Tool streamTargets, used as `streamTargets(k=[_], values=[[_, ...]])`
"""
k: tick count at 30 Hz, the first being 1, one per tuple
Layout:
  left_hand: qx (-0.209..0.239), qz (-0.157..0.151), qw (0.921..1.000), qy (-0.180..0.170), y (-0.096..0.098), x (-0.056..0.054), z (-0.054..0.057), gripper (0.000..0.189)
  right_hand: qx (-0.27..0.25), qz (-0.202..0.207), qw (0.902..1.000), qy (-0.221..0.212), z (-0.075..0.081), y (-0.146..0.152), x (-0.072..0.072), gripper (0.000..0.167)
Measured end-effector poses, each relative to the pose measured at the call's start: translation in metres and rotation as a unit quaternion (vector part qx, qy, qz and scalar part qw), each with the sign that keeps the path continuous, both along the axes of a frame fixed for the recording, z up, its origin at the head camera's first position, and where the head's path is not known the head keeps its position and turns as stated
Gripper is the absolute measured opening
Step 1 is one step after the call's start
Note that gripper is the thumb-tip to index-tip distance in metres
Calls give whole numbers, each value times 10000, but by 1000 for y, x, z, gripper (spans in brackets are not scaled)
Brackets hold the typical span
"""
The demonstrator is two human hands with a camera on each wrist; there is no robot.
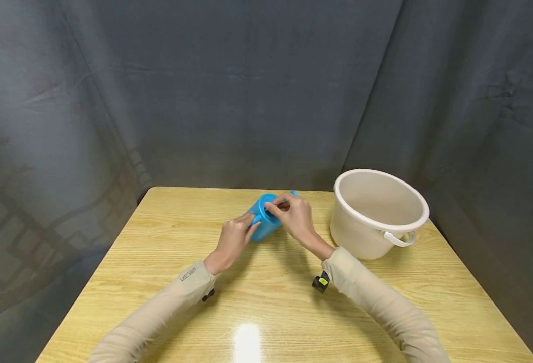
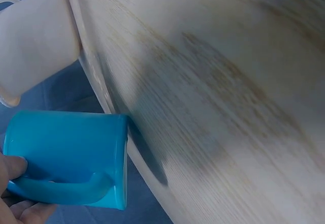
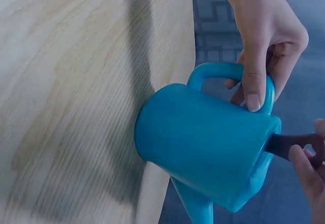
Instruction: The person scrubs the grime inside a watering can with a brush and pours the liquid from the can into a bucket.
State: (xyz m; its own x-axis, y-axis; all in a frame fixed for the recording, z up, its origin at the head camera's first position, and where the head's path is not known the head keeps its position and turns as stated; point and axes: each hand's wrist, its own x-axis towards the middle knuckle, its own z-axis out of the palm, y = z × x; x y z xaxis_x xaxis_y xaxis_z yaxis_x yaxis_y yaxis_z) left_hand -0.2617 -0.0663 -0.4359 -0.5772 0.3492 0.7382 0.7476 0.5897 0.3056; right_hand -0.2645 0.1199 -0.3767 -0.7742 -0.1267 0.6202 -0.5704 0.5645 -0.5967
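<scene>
On the head view I see a blue watering can (image 1: 266,230) tilted over the table (image 1: 266,297), near a white bucket (image 1: 354,234). The left hand (image 1: 233,238) has its fingers curled round the can's handle. The right hand (image 1: 297,218) mostly hides what its fingers pinch; my right wrist view shows a dark holed handle (image 3: 287,145) running into the can's opening. I cannot tell whether can and table touch.

L hand (image 1: 233,239) in grip, R hand (image 1: 296,217) in pinch
</scene>
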Motion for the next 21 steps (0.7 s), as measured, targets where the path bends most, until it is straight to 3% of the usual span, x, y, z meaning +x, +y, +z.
streamTargets(k=[6,16,21], values=[[9,-21,10000,-59,0,0,0,7,-71,21,10000,-66,1,1,1,14],[46,-54,9998,-168,-1,0,-1,6,-319,101,9951,-928,10,5,5,14],[66,-73,9998,-170,-1,-1,-1,5,-534,12,9931,-1041,18,8,9,12]])
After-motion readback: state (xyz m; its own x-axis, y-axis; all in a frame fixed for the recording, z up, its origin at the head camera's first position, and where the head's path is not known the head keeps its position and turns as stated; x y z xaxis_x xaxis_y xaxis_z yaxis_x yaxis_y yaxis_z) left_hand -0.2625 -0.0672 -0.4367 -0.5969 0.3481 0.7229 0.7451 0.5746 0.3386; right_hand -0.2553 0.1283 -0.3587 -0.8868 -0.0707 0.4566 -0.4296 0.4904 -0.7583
